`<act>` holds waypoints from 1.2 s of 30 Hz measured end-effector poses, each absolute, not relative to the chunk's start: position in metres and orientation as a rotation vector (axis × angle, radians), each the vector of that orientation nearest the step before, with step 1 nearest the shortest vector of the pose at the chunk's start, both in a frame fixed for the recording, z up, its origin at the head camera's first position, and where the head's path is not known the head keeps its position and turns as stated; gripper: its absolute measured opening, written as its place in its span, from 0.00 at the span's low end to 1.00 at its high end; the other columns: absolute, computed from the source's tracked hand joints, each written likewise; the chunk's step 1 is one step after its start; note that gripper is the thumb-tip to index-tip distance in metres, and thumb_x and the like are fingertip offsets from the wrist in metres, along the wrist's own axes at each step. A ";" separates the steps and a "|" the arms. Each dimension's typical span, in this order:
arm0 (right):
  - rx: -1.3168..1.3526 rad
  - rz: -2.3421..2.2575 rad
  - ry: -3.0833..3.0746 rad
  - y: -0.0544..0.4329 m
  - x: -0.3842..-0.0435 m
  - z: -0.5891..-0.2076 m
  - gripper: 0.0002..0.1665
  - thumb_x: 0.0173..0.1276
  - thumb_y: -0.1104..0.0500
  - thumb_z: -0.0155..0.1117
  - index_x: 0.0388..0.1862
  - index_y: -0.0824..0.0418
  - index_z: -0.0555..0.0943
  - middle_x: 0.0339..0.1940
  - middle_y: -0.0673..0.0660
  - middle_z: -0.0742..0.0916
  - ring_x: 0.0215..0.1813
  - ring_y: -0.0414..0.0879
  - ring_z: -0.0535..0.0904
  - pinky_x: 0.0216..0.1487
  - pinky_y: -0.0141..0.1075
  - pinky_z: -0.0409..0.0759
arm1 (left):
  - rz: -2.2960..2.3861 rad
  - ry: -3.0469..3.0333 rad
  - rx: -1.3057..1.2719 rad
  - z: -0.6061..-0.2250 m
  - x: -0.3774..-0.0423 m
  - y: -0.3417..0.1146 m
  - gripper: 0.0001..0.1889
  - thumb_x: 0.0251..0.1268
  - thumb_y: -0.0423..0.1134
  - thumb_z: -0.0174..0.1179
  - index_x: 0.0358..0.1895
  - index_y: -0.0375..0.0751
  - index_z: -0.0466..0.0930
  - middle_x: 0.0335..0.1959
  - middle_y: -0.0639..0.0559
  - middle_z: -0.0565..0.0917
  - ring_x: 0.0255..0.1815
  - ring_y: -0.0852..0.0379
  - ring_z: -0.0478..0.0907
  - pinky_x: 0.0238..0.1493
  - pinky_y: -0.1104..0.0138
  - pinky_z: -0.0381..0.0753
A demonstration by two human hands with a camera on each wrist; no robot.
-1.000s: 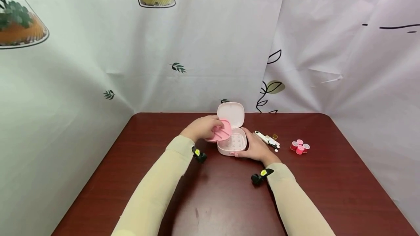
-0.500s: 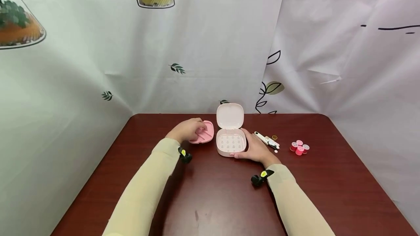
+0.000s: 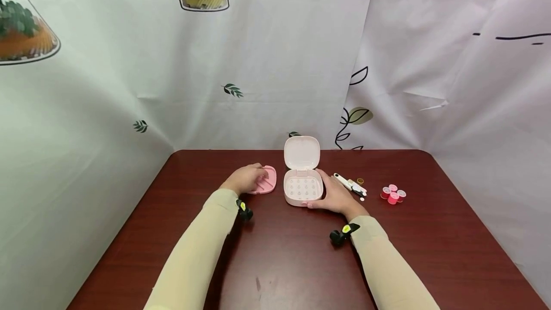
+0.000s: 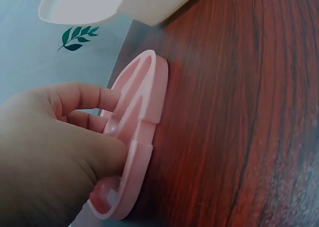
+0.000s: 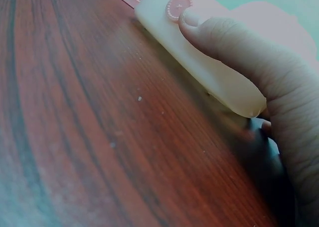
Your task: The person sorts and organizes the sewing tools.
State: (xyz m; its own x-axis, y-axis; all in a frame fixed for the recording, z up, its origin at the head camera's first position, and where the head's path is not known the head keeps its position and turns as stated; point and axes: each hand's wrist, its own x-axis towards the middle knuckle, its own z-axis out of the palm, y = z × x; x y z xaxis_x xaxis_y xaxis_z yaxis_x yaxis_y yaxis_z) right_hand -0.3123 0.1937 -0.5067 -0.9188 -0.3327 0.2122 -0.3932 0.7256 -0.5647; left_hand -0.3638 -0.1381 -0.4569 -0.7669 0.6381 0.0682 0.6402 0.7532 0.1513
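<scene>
A pink divided tray (image 3: 269,183) lies on the table left of the sewing box. My left hand (image 3: 244,179) is over it; in the left wrist view the thumb and fingers reach inside the tray (image 4: 157,87) and pinch it between its ribs, fingertips partly hidden. The pale pink sewing box (image 3: 297,200) stands with its lid (image 3: 302,153) raised and rows of small pegs inside. My right hand (image 3: 336,196) holds the box at its right side. In the right wrist view the thumb presses beside a button-shaped catch (image 5: 178,8) on the front wall.
Right of the box lie a white-handled tool (image 3: 343,181), small white and black pieces, and a yellowish ring (image 3: 360,181). Several pink, red and white thread spools (image 3: 393,194) stand farther right. A printed cloth (image 3: 258,61) hangs behind the brown table (image 3: 275,262).
My left hand has lifted the pink tray out from over the box, carried it left and lowered it onto the table. The right hand stays on the box.
</scene>
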 end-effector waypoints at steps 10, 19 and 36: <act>0.590 0.942 -2.835 0.193 -0.313 -0.508 0.73 0.38 0.27 0.80 0.80 0.51 0.59 0.68 0.60 0.78 0.62 0.57 0.75 0.65 0.54 0.71 | -0.230 -2.937 -0.853 -0.457 -0.356 -0.132 0.23 0.59 0.33 0.63 0.59 0.48 0.82 0.60 0.45 0.79 0.63 0.44 0.75 0.65 0.51 0.73; 0.586 0.970 -2.834 0.194 -0.311 -0.505 0.73 0.37 0.26 0.81 0.79 0.50 0.60 0.69 0.59 0.77 0.63 0.57 0.74 0.65 0.54 0.70 | -0.295 -3.140 -0.486 -0.468 -0.317 -0.114 0.33 0.79 0.54 0.46 0.79 0.42 0.59 0.80 0.33 0.53 0.81 0.35 0.48 0.77 0.43 0.51; 0.574 0.965 -2.844 0.195 -0.311 -0.506 0.73 0.37 0.26 0.81 0.79 0.49 0.60 0.68 0.58 0.78 0.63 0.56 0.74 0.65 0.54 0.71 | -0.318 -3.223 -0.455 -0.481 -0.338 -0.112 0.33 0.82 0.53 0.34 0.82 0.42 0.47 0.83 0.36 0.41 0.83 0.39 0.34 0.80 0.48 0.34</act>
